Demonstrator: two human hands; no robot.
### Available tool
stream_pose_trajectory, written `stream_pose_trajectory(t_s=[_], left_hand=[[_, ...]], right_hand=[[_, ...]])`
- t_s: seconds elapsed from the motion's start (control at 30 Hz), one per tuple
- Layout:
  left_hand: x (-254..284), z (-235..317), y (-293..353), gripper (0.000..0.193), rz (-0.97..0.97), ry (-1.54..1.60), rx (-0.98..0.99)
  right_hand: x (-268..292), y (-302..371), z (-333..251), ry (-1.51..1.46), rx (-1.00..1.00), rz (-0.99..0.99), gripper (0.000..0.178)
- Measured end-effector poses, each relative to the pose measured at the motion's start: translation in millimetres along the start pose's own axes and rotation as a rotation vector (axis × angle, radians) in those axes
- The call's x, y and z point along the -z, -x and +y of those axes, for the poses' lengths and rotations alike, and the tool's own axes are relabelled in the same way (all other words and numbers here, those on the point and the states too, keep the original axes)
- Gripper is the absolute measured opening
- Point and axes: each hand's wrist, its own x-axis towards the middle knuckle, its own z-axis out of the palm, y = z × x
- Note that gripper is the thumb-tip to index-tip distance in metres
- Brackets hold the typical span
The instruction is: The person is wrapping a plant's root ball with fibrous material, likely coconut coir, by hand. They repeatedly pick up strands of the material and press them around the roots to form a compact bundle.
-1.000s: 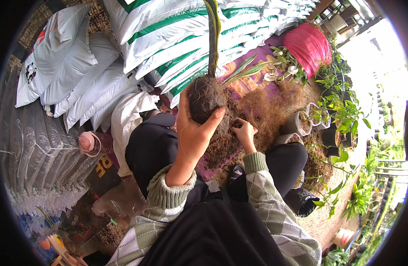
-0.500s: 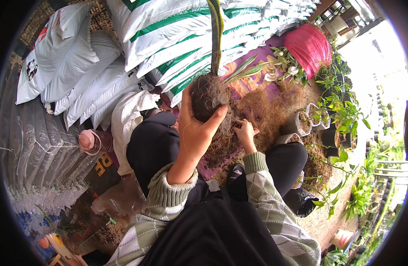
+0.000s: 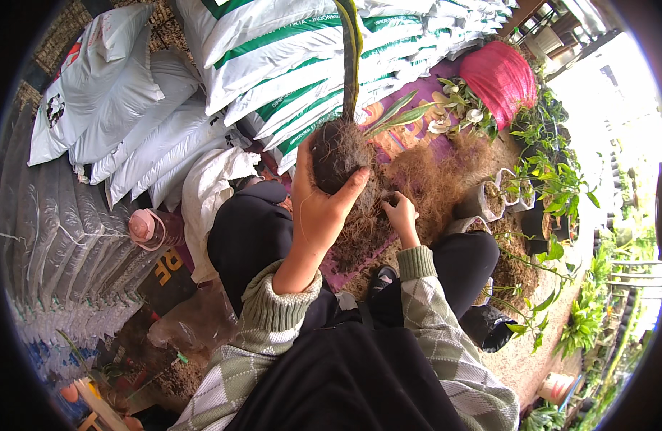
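My left hand (image 3: 322, 205) is wrapped round the dark root ball (image 3: 339, 156) of a potted-out plant, thumb across its front. From the ball's top rises one long upright leaf (image 3: 351, 68), green with yellow edges, like a snake plant's. Thin brown roots hang below the ball over a heap of loose soil and fibre (image 3: 356, 248). Just right of these roots is my right hand (image 3: 401, 215), its fingers drawn together in a pinch. Whatever lies between those fingertips is too small to make out. Behind the ball, another plant with striped leaves (image 3: 403, 115) lies on the purple mat.
Stacked white and green sacks (image 3: 288, 65) stand ahead, with grey-white sacks (image 3: 122, 100) at the left. A pink-lidded jug (image 3: 145, 228) is beside my left knee. Brown fibre (image 3: 446, 169) spreads to the right, near a red sack (image 3: 500, 80) and planted grow bags (image 3: 480, 201).
My right hand has shifted very slightly to the right beside the roots. My left hand keeps its hold on the root ball, almost unmoved.
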Motion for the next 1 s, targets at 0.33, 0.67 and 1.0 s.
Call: stream_pose_trajectory(t_s=[0.33, 0.67, 1.0], left_hand=[[3.0, -1.0, 0.1, 0.058, 0.003, 0.004, -0.009], [4.3, 2.5, 1.3, 0.056, 0.013, 0.019, 0.001], [4.6, 4.2, 0.8, 0.058, 0.008, 0.01, 0.001]], right_hand=[[8.9, 4.0, -0.1, -0.196, 0.101, -0.088, 0.047], [12.8, 7.6, -6.9, -0.281, 0.129, -0.114, 0.035], [1.1, -5.9, 9.7, -0.398, 0.207, -0.084, 0.038]])
